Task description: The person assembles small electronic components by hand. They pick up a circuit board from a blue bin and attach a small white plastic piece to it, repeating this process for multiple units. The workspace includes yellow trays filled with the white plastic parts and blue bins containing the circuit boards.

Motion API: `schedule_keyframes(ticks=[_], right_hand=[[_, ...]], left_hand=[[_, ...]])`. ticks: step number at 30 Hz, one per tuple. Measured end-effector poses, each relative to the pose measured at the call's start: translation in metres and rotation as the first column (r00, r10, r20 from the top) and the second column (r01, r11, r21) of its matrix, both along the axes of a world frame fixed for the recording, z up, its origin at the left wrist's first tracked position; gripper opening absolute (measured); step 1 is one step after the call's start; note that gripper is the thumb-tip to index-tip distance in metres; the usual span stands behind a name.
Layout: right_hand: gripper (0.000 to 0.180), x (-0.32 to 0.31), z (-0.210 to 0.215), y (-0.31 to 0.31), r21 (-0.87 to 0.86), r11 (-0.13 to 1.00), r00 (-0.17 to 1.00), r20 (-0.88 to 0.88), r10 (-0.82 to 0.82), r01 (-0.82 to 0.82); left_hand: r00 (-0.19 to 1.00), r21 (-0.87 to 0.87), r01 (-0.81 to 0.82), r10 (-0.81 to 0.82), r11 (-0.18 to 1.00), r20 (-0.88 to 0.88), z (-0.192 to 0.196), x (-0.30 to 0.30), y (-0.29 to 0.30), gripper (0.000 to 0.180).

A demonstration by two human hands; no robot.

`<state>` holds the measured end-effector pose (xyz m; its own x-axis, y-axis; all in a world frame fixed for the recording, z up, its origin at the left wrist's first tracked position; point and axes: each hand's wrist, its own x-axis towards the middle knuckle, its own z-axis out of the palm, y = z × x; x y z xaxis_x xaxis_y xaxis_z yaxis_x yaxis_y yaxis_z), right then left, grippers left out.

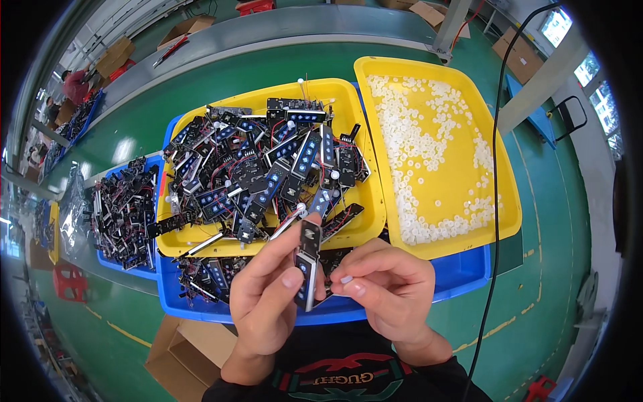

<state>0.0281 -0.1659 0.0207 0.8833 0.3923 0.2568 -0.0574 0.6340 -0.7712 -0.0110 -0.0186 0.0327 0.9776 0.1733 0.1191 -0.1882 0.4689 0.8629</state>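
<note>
Black and narrow, with small blue buttons down its face, the circuit strip [307, 262] stands nearly upright in the view, its long axis running from the person's chest toward the yellow tray [370, 201] of mixed black parts, top end pointing away and tipped slightly right. The left hand [268, 295] grips it along its left edge, thumb laid across the lower face and fingers wrapped behind. The right hand [388, 288] is pinched at its fingertips on a small white cap [346, 279], just right of the strip's lower end. Both hands hover above the near rim of a blue bin [462, 271]. A second yellow tray [499, 167] of white caps lies to the right, on the green counter [549, 268].
</note>
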Motion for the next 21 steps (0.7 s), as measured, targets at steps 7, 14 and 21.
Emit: schedule_keyframes(ticks=[7, 14, 21], right_hand=[[0.015, -0.004, 0.000, 0.004, -0.113, 0.973, 0.973, 0.138, -0.187, 0.203], [0.021, -0.001, 0.000, -0.003, -0.114, 0.982, 0.984, 0.118, -0.135, 0.149], [0.023, 0.000, 0.002, -0.004, -0.237, 0.937, 0.938, 0.295, -0.183, 0.258]], left_hand=[[0.998, 0.311, -0.028, 0.009, 0.950, 0.063, 0.005, 0.003, -0.006, 0.050], [0.994, 0.280, -0.061, 0.032, 0.958, 0.107, 0.002, 0.000, -0.002, 0.041], [0.975, 0.289, -0.196, 0.155, 0.937, 0.160, -0.005, -0.001, -0.007, 0.035]])
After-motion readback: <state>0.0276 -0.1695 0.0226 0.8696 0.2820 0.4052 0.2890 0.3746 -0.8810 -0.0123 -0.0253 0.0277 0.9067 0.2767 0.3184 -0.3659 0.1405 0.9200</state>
